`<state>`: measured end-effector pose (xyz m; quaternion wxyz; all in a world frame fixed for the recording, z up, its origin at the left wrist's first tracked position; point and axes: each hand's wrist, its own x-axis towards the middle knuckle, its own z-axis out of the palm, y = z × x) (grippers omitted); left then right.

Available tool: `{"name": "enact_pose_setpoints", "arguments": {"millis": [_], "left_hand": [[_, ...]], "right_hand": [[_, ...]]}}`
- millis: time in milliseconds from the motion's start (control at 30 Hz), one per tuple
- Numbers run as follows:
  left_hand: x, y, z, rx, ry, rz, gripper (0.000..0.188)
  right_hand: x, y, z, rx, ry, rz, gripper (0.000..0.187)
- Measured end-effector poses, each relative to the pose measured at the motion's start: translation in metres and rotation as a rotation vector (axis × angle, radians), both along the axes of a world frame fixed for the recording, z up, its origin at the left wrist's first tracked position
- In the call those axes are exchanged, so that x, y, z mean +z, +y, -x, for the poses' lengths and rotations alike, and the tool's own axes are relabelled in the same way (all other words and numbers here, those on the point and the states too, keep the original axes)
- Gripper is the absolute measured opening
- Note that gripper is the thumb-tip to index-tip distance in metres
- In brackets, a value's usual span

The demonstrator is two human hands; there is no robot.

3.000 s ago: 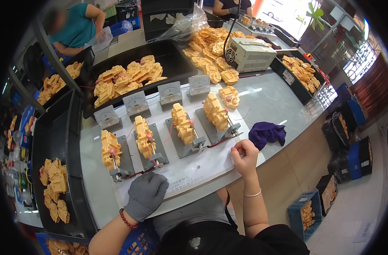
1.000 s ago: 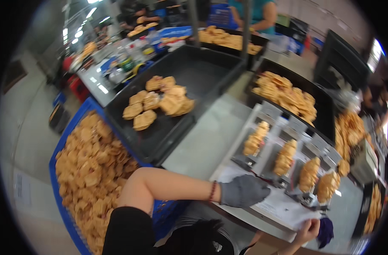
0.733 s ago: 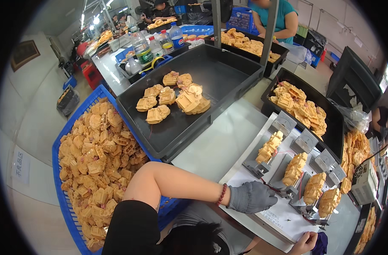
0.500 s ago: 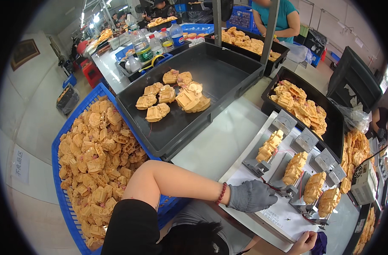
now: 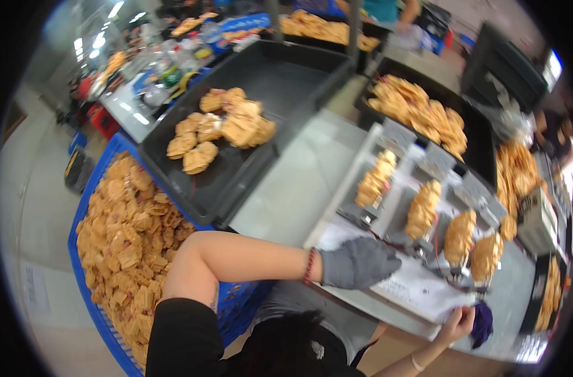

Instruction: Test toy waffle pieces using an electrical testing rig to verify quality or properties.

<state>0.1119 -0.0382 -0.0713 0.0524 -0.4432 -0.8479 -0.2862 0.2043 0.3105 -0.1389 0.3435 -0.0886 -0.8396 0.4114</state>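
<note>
My left hand (image 5: 359, 262), in a grey glove with a red bead bracelet at the wrist, is over the front of a white test board (image 5: 418, 300). Its fingers are bunched together, blurred, and what they may hold is hidden. My bare right hand (image 5: 459, 323) is curled at the board's near right corner, beside a dark purple cloth (image 5: 482, 325). Its fingertips are closed; I cannot make out anything in them. On the board several tan plastic toy-like bodies stand in metal fixtures, among them one tan body (image 5: 423, 209) beyond my left hand, with thin red wires nearby.
A blue basket (image 5: 85, 264) heaped with tan parts is at the left. A black tray (image 5: 249, 182) with several tan parts stands behind my left arm. Another filled black tray (image 5: 478, 125) lies beyond the board. Bottles (image 5: 170, 72) and a person (image 5: 381, 11) are farther back.
The whole view has shifted and blurred, with the scene sliding left and up. My right hand and forearm show more now. My left hand stays over the board's front.
</note>
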Motion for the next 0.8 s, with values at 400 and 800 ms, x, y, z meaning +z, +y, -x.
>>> {"name": "enact_pose_setpoints", "arguments": {"millis": [400,800], "left_hand": [[-0.001,-0.004,0.005,0.007,-0.104,0.045,0.011],[0.002,-0.005,0.005,-0.011,-0.092,0.02,0.013]], "right_hand": [[0.009,-0.017,0.001,-0.032,-0.048,0.146,0.014],[0.011,-0.022,0.003,-0.04,-0.021,0.133,0.011]]}}
